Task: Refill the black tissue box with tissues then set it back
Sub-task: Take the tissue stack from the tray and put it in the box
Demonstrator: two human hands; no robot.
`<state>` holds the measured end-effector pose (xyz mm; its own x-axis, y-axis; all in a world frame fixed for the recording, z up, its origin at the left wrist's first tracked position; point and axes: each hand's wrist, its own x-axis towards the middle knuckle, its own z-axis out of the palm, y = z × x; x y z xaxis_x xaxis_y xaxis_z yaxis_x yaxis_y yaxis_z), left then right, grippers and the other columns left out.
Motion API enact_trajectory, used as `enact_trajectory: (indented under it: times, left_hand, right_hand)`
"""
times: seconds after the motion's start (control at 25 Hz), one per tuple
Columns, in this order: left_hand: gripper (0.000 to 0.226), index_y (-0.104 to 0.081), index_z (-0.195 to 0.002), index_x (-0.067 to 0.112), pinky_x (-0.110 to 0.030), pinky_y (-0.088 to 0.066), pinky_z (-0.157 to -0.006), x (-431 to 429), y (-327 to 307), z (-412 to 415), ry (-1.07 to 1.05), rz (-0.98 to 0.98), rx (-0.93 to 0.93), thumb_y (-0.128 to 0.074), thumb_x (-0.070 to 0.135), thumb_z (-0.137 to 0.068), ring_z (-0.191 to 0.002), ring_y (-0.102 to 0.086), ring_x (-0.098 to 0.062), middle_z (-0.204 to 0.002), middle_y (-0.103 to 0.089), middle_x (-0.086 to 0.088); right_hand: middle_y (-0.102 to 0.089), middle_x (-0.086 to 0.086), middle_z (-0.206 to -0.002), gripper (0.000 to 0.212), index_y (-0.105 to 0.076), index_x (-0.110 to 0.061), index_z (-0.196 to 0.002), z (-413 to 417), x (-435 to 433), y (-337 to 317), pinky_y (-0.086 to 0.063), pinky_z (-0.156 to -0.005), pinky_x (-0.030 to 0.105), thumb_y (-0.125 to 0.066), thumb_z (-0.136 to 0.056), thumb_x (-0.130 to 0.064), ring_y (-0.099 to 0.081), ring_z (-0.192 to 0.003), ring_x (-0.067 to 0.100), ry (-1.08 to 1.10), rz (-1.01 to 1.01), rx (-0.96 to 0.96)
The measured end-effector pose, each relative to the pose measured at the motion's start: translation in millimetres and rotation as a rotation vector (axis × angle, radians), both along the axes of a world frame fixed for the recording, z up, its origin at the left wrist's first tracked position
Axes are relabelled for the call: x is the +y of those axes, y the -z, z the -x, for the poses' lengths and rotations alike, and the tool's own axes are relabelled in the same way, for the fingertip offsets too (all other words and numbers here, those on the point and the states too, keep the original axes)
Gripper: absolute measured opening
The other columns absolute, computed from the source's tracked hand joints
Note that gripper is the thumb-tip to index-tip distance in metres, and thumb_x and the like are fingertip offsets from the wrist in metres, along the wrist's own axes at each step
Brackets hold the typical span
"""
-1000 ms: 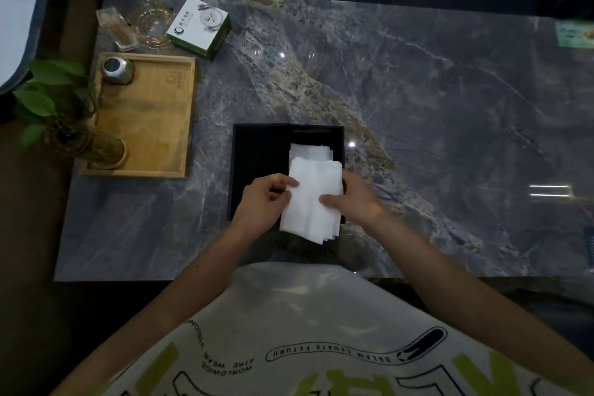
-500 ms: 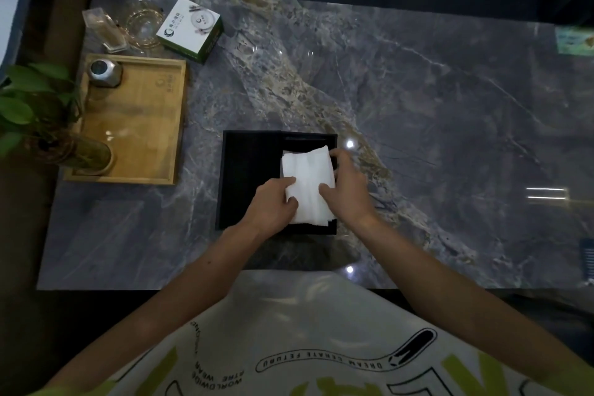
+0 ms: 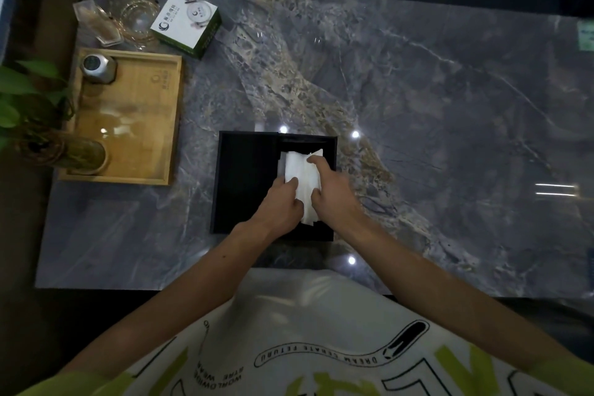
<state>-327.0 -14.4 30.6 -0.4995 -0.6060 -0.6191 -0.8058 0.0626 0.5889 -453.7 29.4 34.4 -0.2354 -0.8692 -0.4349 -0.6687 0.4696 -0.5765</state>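
Observation:
The black tissue box (image 3: 244,180) lies open on the grey marble table, near its front edge. A stack of white tissues (image 3: 302,175) sits in the right half of the box. My left hand (image 3: 279,206) grips the stack's left side with the thumb on top. My right hand (image 3: 331,193) holds the stack's right side, index finger stretched along its far edge. The near end of the tissues is partly hidden between both hands. The left half of the box looks dark and flat.
A wooden tray (image 3: 128,119) with a small metal tin (image 3: 96,67) stands at the left, a potted plant (image 3: 41,125) on its near corner. A green-and-white carton (image 3: 186,22) and glassware (image 3: 135,16) sit at the far left. The table's front edge (image 3: 193,288) runs close below the box.
The tissue stack has gone from above the box's near edge down into its right half. Both hands moved forward with it and closed in on its sides.

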Motion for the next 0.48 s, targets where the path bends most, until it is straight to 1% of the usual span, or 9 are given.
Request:
enact_trajectory:
  times: [0.08, 0.16, 0.2, 0.28, 0.36, 0.44, 0.48]
  left_hand:
    - [0.029, -0.05, -0.12, -0.004, -0.029, -0.046, -0.089, 0.5, 2.2, 4.0, 0.01, -0.027, -0.014, -0.046, 0.003, -0.092, -0.113, -0.051, -0.031, -0.134, -0.042, -0.021]
    - [0.032, -0.048, -0.123, -0.005, -0.026, -0.043, -0.085, 0.5, 4.9, 7.1, 0.002, -0.066, -0.042, -0.046, 0.004, -0.093, -0.114, -0.05, -0.032, -0.136, -0.039, -0.022]
    - [0.033, -0.048, -0.124, -0.005, -0.025, -0.042, -0.084, -0.3, 6.3, 8.3, -0.01, -0.072, -0.051, -0.045, 0.004, -0.093, -0.113, -0.05, -0.031, -0.136, -0.038, -0.021]
    - [0.034, -0.046, -0.126, -0.006, -0.023, -0.039, -0.084, -0.5, 8.0, 10.6, -0.023, -0.077, -0.061, -0.045, 0.004, -0.093, -0.115, -0.048, -0.031, -0.139, -0.035, -0.021]
    - [0.037, -0.042, -0.128, -0.008, -0.022, -0.039, -0.088, 0.4, 8.9, 11.8, -0.012, -0.064, -0.069, -0.044, 0.002, -0.093, -0.119, -0.046, -0.031, -0.144, -0.029, -0.02]
    - [0.039, -0.041, -0.13, -0.009, -0.024, -0.039, -0.095, 1.3, 7.1, 10.2, 0.029, -0.03, -0.068, -0.043, -0.002, -0.091, -0.125, -0.043, -0.033, -0.15, -0.022, -0.021]
    - [0.041, -0.039, -0.132, -0.01, -0.026, -0.038, -0.103, 2.0, 6.2, 8.7, 0.056, -0.013, -0.068, -0.043, -0.003, -0.091, -0.128, -0.041, -0.035, -0.153, -0.018, -0.022]
  right_hand:
    - [-0.061, 0.015, -0.093, 0.056, -0.044, -0.015, -0.133, 0.7, -4.0, 2.0, -0.053, -0.063, 0.039, -0.045, -0.082, 0.009, -0.062, -0.08, 0.026, -0.021, -0.069, 0.014]
    - [-0.062, 0.019, -0.109, 0.049, -0.049, -0.008, -0.13, 1.2, -6.2, 4.9, -0.054, -0.075, 0.041, -0.047, -0.084, 0.008, -0.062, -0.094, 0.03, -0.061, -0.113, 0.039]
    - [-0.061, 0.02, -0.113, 0.046, -0.051, -0.004, -0.129, 0.8, -6.7, 6.3, -0.054, -0.077, 0.041, -0.048, -0.084, 0.007, -0.061, -0.097, 0.031, -0.089, -0.129, 0.051]
    - [-0.061, 0.022, -0.114, 0.038, -0.055, 0.002, -0.121, 1.3, -7.0, 7.6, -0.053, -0.08, 0.043, -0.048, -0.084, 0.007, -0.061, -0.098, 0.033, -0.153, -0.157, 0.078]
    - [-0.061, 0.022, -0.111, 0.03, -0.058, 0.004, -0.112, 2.6, -7.2, 7.1, -0.053, -0.077, 0.043, -0.049, -0.083, 0.005, -0.061, -0.098, 0.035, -0.217, -0.185, 0.1]
    - [-0.057, 0.022, -0.11, 0.022, -0.058, 0.002, -0.104, 2.5, -6.6, 2.7, -0.052, -0.073, 0.041, -0.051, -0.084, 0.001, -0.06, -0.096, 0.035, -0.295, -0.218, 0.119]
    - [-0.054, 0.022, -0.114, 0.02, -0.057, 0.001, -0.104, 2.4, -4.9, 0.0, -0.052, -0.074, 0.041, -0.051, -0.085, -0.001, -0.059, -0.096, 0.035, -0.329, -0.227, 0.13]
